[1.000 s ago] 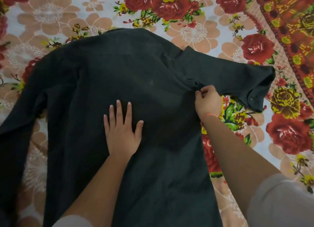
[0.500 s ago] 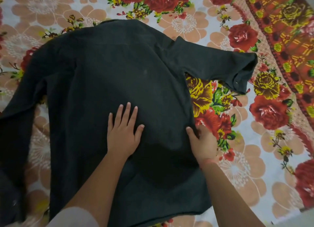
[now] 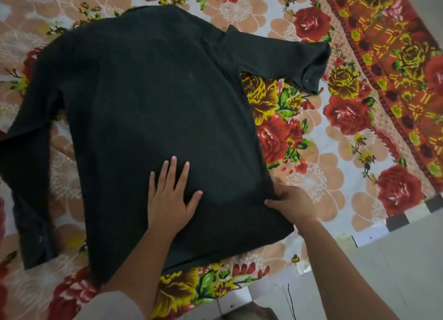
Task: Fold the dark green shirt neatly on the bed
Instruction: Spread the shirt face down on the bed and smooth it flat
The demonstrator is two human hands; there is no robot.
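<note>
On the floral printed bed sheet (image 3: 335, 175) of red, peach and yellow blooms, the dark green long-sleeved fabric shirt (image 3: 155, 99) lies spread flat with a plain panel facing up. Its long axis runs near to far: collar end far, hem near, with the hem end sitting slightly right of the collar end. The right-side sleeve (image 3: 275, 53) extends toward the far right and ends in a crumpled cuff carrying a small button (image 3: 306, 79). The left-side sleeve (image 3: 26, 163) hangs down along the body toward the near left, with a strip of sheet showing between them.

The left hand (image 3: 169, 199) rests palm down on the lower middle of the shirt, its fingers (image 3: 172, 173) straight, spread and pointing far. The right hand (image 3: 291, 205) is at the shirt's right side edge just above the hem; its thumb lies on top of the cloth and its fingers curl at the edge, pinching the fabric. A thin orange thread (image 3: 309, 220) circles that wrist.

Pale floor tiles (image 3: 388, 271) show at the near right, beyond the sheet's edge.
</note>
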